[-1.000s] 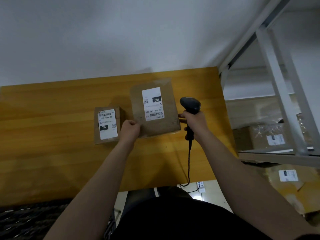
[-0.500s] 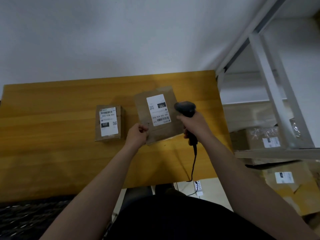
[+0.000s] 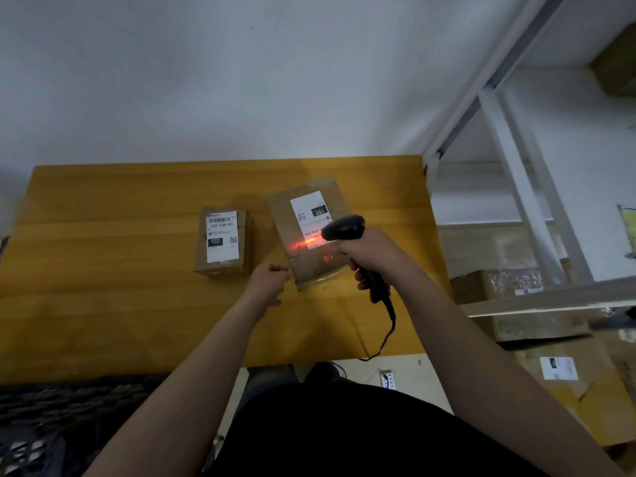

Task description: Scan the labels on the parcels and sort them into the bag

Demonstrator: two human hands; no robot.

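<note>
A flat brown parcel (image 3: 303, 235) with a white label lies on the yellow table (image 3: 120, 304), and a red scan line glows across the label's lower end. My right hand (image 3: 370, 251) grips a black barcode scanner (image 3: 344, 228) held just over that label. My left hand (image 3: 268, 282) hovers at the parcel's near left corner, fingers apart, holding nothing. A small brown box (image 3: 222, 241) with a label marked 032 stands to the left of the flat parcel. No bag can be made out for certain.
A white metal rack (image 3: 523, 208) stands to the right of the table, with several cardboard boxes (image 3: 537, 304) on and under it. A dark woven mass (image 3: 62, 418) fills the lower left. The scanner's cable (image 3: 387, 335) hangs over the table's front edge.
My left hand let go of the flat parcel, which now lies on the table. The scanner moved over the label and its red beam came on.
</note>
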